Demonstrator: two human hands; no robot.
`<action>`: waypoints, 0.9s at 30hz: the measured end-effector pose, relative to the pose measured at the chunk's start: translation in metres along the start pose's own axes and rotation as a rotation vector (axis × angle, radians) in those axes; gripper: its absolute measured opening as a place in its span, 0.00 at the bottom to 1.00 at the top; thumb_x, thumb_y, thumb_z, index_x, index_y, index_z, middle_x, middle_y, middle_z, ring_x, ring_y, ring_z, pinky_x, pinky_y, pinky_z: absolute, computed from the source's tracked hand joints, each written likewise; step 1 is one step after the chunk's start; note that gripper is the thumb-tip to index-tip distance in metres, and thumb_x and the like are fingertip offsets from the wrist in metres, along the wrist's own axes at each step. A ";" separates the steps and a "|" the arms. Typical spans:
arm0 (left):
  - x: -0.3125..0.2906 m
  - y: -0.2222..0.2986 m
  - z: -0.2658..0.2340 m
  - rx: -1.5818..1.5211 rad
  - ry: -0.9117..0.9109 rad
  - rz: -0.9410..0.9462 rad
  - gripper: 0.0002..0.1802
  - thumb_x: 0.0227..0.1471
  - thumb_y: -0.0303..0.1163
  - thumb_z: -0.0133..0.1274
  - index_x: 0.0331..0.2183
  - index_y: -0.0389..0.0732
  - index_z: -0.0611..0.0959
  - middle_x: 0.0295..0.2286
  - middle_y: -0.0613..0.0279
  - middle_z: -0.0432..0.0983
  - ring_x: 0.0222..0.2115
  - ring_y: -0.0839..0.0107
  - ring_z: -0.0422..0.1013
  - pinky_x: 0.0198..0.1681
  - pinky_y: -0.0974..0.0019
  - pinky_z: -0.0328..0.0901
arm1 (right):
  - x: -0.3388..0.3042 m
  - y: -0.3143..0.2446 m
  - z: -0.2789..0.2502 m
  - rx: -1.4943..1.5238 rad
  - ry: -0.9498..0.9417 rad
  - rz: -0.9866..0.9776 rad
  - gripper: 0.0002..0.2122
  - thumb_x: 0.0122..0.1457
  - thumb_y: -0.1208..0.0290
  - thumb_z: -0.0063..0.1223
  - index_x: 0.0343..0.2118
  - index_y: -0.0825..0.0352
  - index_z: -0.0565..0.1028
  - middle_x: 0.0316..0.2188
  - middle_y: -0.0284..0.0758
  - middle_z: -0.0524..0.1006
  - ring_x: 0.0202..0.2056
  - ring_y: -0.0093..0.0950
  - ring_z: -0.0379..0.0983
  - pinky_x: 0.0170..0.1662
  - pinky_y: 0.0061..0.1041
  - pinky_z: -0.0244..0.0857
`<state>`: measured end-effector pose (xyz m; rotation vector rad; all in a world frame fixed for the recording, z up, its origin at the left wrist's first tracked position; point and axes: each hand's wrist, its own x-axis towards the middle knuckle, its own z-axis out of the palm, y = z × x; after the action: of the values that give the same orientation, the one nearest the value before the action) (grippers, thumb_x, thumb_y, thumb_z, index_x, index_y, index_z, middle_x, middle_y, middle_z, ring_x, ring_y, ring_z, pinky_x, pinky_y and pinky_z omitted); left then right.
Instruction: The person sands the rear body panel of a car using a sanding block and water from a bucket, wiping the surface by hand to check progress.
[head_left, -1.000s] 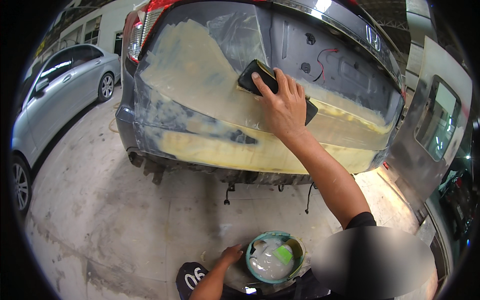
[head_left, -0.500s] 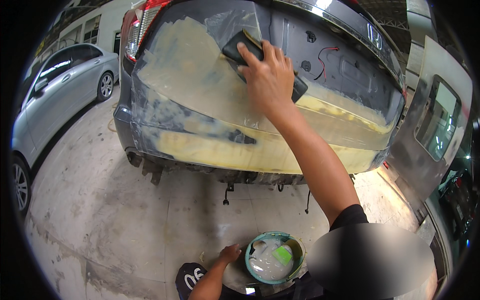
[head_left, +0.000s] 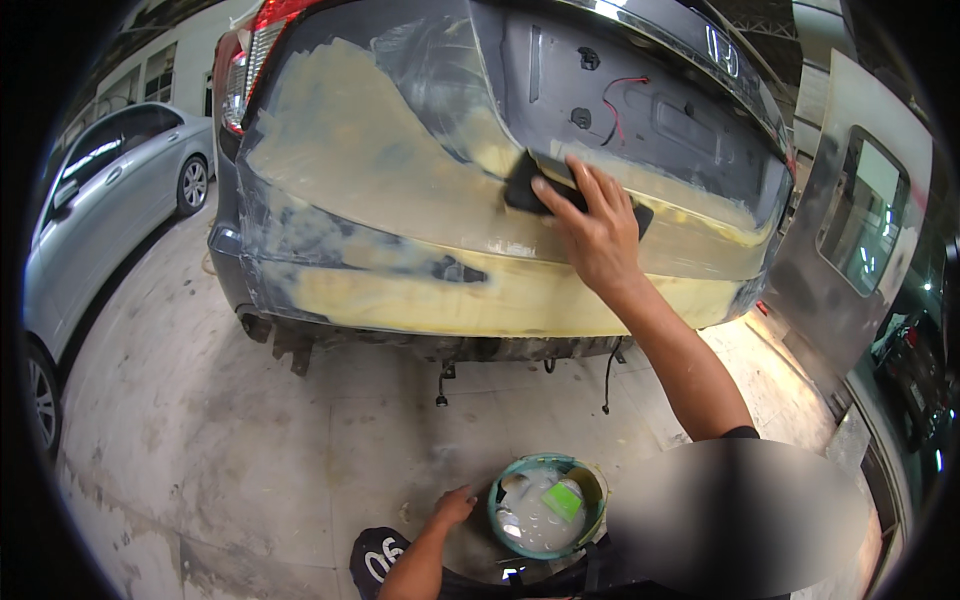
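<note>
One black block (head_left: 525, 192) against the patchy beige rear panel (head_left: 360, 170), right hand (head_left: 600, 225) across its middle, fingers clamped on it, block ends showing either side, teal bucket (head_left: 497, 528) below the panel, left hand (head_left: 455, 506) also below, finger spread unclear.

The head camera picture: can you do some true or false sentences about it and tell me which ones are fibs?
1. The right grip holds a black block. True.
2. The left grip is inside the teal bucket. False: it is beside the bucket, to its left.
3. A bright green piece is in the bucket. True.
4. The silver car is on the picture's right side. False: it is on the left side.
5. The black block is against the back of the dark car. True.
</note>
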<state>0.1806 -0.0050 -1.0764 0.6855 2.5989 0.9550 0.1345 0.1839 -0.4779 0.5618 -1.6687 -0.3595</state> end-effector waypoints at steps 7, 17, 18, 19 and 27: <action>0.006 0.022 0.007 -0.062 -0.049 -0.015 0.29 0.56 0.43 0.51 0.55 0.37 0.72 0.43 0.46 0.78 0.46 0.53 0.73 0.52 0.58 0.66 | -0.012 0.018 -0.007 -0.022 0.004 0.112 0.28 0.38 0.72 0.64 0.49 0.48 0.77 0.52 0.41 0.71 0.50 0.40 0.68 0.51 0.40 0.63; 0.004 0.022 0.002 -0.110 -0.174 -0.105 0.29 0.57 0.46 0.47 0.57 0.46 0.70 0.54 0.52 0.68 0.55 0.53 0.65 0.59 0.56 0.60 | -0.022 0.024 -0.010 -0.012 -0.013 0.069 0.26 0.41 0.70 0.64 0.49 0.47 0.77 0.52 0.43 0.71 0.50 0.41 0.68 0.53 0.40 0.62; 0.003 0.024 0.004 -0.107 -0.175 -0.106 0.29 0.57 0.46 0.47 0.57 0.46 0.70 0.54 0.51 0.68 0.55 0.53 0.65 0.59 0.56 0.60 | -0.024 0.020 -0.010 -0.003 -0.019 0.046 0.26 0.42 0.70 0.64 0.49 0.47 0.77 0.52 0.43 0.71 0.50 0.41 0.68 0.53 0.40 0.62; 0.002 0.025 0.005 -0.103 -0.176 -0.107 0.29 0.57 0.46 0.47 0.57 0.46 0.70 0.54 0.51 0.68 0.55 0.53 0.65 0.58 0.56 0.60 | -0.022 0.018 -0.007 0.005 -0.039 0.016 0.25 0.42 0.70 0.63 0.49 0.48 0.77 0.52 0.44 0.71 0.51 0.42 0.68 0.53 0.41 0.62; 0.001 0.031 0.000 -0.031 -0.224 -0.103 0.28 0.57 0.45 0.47 0.57 0.45 0.71 0.53 0.51 0.69 0.53 0.53 0.67 0.57 0.56 0.61 | 0.013 -0.016 0.019 0.091 0.052 0.044 0.24 0.45 0.71 0.60 0.49 0.49 0.76 0.53 0.44 0.69 0.53 0.41 0.66 0.57 0.44 0.59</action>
<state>0.1897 0.0163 -1.0563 0.6067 2.3937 0.8336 0.1174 0.1617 -0.4789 0.5960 -1.6511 -0.2365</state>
